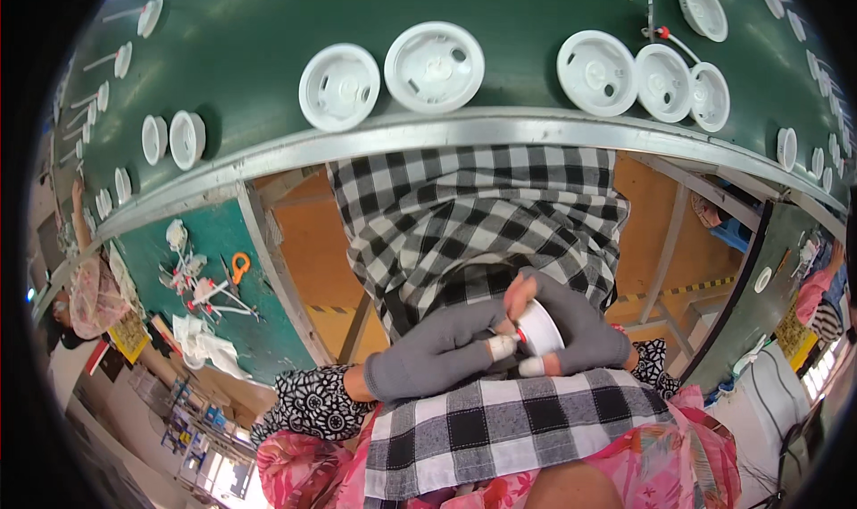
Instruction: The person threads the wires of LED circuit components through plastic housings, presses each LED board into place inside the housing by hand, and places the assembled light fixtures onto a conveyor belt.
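Observation:
Above my lap, my right hand (582,329) in a grey glove is closed around a white round plastic housing (541,329). My left hand (437,355), also gloved in grey, has its fingers closed at the housing's left side. A small red piece (521,335) shows there, right by the left fingertips. Whether the left fingers pinch that piece or something behind it is hidden. White coverings wrap some fingertips of both hands. A black-and-white checked apron (486,210) spreads under and beyond my hands.
White round housings (435,67) stand along the metal edge (428,136) of the green conveyor belt (518,4) ahead. On a green side table (152,241) at left lie orange-handled scissors (240,266) and a pile of white cable parts (201,286). Another person's arm (80,214) reaches in at far left.

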